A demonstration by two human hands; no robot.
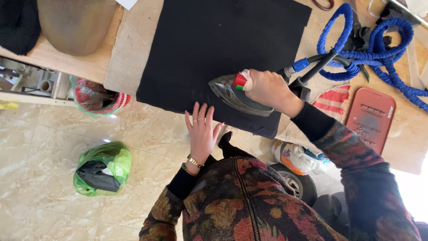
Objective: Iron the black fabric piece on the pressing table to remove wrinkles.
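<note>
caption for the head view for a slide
Right hand presses an iron on black fabric; left hand flat at its edge.

A glossy floor point(40, 134) of beige marbled tiles fills the lower left, with a tied green plastic bag point(102, 168) lying on it. The light wooden desk point(71, 62) runs along the top, a red-lined bin bag point(96, 96) sitting under its edge. Bright daylight washes out the lower right corner beside a small black wheel point(296, 183).

Under the right hand point(267, 89), a dark glossy metal steam iron point(236, 96) rests on matt black woven cloth point(209, 44); beyond it, a blue braided fabric hose point(379, 49); below the left hand point(203, 131), polished beige marble floor point(44, 134).
</note>
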